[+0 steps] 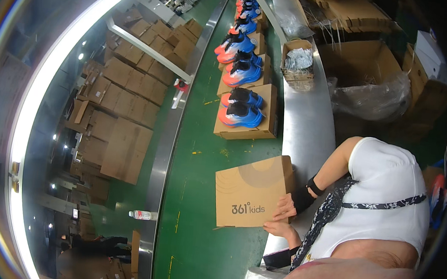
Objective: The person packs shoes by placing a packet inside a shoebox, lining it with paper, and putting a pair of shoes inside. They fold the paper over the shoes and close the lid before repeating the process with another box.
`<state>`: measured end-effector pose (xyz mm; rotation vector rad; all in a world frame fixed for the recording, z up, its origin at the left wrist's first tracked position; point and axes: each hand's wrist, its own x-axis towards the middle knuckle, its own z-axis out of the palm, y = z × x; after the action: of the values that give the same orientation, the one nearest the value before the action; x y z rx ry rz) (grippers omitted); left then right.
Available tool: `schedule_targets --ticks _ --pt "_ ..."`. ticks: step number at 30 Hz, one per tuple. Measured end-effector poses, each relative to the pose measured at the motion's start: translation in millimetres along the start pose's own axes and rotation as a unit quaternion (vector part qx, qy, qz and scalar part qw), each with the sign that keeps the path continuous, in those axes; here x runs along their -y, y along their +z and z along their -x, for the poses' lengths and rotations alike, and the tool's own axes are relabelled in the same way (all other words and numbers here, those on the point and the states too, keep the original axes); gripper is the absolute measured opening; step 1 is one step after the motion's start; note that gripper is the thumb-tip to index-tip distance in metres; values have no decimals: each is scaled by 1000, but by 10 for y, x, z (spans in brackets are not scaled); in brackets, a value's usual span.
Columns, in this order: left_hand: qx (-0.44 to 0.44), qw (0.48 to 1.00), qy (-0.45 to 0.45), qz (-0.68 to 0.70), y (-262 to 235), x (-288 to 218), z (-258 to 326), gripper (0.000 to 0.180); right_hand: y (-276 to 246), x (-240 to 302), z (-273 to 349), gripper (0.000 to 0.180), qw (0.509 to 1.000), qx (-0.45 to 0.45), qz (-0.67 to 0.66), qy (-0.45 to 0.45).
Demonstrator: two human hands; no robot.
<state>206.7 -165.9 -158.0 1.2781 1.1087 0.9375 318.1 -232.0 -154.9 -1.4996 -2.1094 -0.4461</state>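
Observation:
A closed brown cardboard shoe box (pixel 248 192), with dark print and a pale ring on its face, is on the green belt close in front of me. My right hand (pixel 286 207), with a black band at the wrist, grips the box's near edge, its fingers across the cardboard. Just below it, my left hand (pixel 279 228) holds the near lower corner. The far side of the box is hidden. Beyond the box, a pair of blue and orange shoes (pixel 241 110) stands on another shoe box (pixel 268 111).
More shoe pairs (pixel 243 69) on boxes line the green belt (pixel 195 189). Along my side runs a metal ledge (pixel 309 114) bearing a small carton of packets (pixel 299 59). A large open carton (pixel 364 61) stands beyond. Across the belt are a bottle (pixel 143 215) and stacked cartons (pixel 118 102).

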Motion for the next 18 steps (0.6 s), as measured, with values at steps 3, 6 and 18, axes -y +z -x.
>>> schedule_targets --ticks 3,6,18 --pt "135 987 -84 34 -88 -33 -201 48 -36 -23 16 57 1000 26 3 1" --pt "134 971 -195 24 -362 -168 -539 58 -256 -15 -238 54 983 118 -118 75" --pt "126 938 -259 193 -270 -108 -640 60 -650 -167 -309 47 953 114 -259 109"
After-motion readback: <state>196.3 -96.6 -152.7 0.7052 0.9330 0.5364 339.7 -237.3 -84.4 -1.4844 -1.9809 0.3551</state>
